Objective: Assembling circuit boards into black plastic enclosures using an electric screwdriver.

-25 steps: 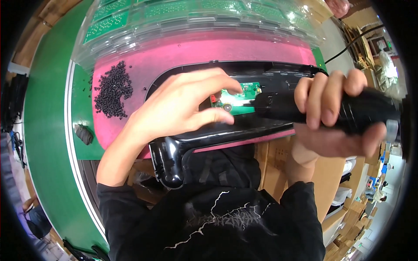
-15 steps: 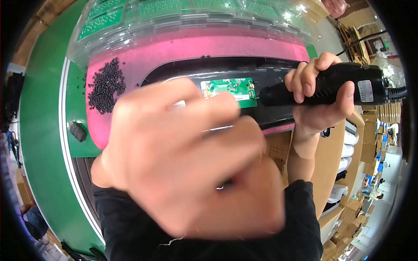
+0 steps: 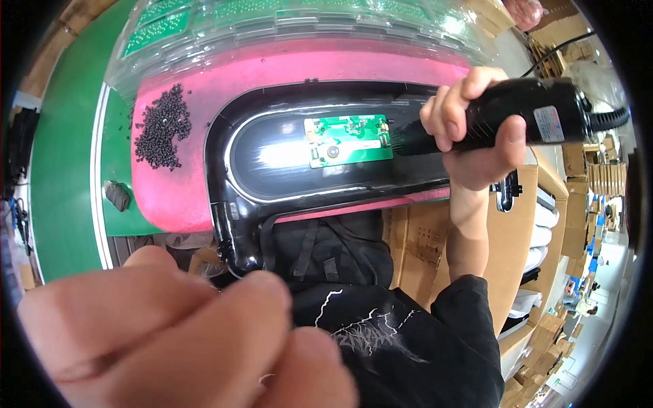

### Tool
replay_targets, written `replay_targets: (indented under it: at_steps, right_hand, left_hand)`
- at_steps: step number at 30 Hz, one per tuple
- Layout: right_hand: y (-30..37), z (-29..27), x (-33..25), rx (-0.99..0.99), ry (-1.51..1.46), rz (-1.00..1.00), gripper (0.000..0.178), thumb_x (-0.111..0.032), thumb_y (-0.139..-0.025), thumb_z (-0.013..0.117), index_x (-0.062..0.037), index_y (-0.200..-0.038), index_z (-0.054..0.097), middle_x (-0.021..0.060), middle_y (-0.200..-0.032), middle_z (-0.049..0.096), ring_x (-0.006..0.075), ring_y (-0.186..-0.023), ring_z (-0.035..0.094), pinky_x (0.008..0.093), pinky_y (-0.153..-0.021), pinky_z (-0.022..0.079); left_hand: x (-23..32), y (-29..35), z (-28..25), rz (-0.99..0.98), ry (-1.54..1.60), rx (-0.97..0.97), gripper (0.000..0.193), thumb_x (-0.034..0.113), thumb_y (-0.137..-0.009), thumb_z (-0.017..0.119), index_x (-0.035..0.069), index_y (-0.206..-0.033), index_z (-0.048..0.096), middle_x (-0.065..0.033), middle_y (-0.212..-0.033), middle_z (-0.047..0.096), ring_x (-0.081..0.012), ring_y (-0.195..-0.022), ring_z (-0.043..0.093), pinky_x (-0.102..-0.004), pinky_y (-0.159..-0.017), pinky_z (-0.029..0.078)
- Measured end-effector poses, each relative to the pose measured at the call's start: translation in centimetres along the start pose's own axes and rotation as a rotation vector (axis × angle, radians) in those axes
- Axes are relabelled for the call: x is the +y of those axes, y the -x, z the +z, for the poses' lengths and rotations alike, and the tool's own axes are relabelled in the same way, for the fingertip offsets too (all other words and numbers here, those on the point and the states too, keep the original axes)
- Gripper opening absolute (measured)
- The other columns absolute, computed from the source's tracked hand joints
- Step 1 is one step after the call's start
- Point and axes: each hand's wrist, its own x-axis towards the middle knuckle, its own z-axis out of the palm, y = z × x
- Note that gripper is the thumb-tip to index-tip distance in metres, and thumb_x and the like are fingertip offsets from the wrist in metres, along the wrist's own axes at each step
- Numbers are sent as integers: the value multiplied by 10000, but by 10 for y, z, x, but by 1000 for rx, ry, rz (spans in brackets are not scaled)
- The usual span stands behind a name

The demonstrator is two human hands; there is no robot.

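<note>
My right hand (image 3: 476, 129) is wrapped round a black corded electric screwdriver (image 3: 527, 112), held almost level. Its narrow end points left at the right edge of a green circuit board (image 3: 350, 139); I cannot tell whether the tip touches it. Beneath the board is a long, glossy black plastic housing (image 3: 238, 153) with a leg bending toward me. A small round dark part (image 3: 332, 151) is on the board's near left portion. Large and blurred at the lower left, my left hand (image 3: 177, 333) has its fingers curled together, and whatever they may hold is hidden.
Small black screws (image 3: 163, 129) lie heaped on the pink mat (image 3: 183, 204). Clear plastic trays (image 3: 306, 30) of green boards stand along the far side. A dark crumpled lump (image 3: 117, 196) sits on the green table. Cardboard boxes (image 3: 415, 238) and a black bag (image 3: 326, 248) are nearer me.
My left hand has swung from over the housing down to the lower left, uncovering the housing and the board. My right hand and the screwdriver have shifted slightly left and up.
</note>
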Motion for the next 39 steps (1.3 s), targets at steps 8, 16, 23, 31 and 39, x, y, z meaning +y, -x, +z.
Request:
replay_targets:
  at_steps: [8, 16, 23, 31, 39]
  right_hand:
    - [0, -2, 0, -52, -36, 36, 540, -572, -881, 593, -54, -1003, 504, -21, -610, 450, 83, -463, 387, 257, -496, 338]
    - [1, 19, -9, -26, 55, 32, 557, -586, -869, 604, -60, -1023, 506, -20, -604, 447, 94, -474, 398, 270, -517, 349]
    - [0, 38, -14, -79, -305, -113, 589, -643, -861, 588, -87, -1041, 515, -23, -654, 491, 95, -482, 420, 267, -515, 342]
    - [-4, 74, 16, -55, -278, -14, 666, -727, -831, 564, -94, -1025, 503, -29, -621, 466, 103, -456, 411, 283, -510, 362]
    - [-14, 81, 22, -200, -248, -20, 658, -715, -828, 587, -96, -1025, 485, -27, -632, 483, 91, -464, 423, 263, -493, 345]
  left_hand:
    - [28, 21, -23, -22, -66, -64, 279, 89, -618, 644, 81, -888, 573, -90, -839, 625, -223, -595, 470, -322, -564, 424]
    - [17, 62, -77, -8, -136, -133, 321, 48, -678, 672, 108, -964, 536, -86, -889, 624, -217, -599, 453, -323, -568, 428]
    - [-11, 67, -84, -46, -112, -95, 317, 31, -687, 659, 95, -973, 540, -82, -879, 629, -219, -595, 469, -325, -562, 434]
    - [-33, 68, -81, 1, -51, -52, 313, 8, -698, 642, 78, -986, 545, -77, -866, 635, -221, -589, 491, -326, -555, 442]
    - [-58, 76, -80, 9, -3, 13, 310, -16, -709, 625, 60, -999, 551, -72, -854, 642, -224, -584, 512, -328, -548, 449]
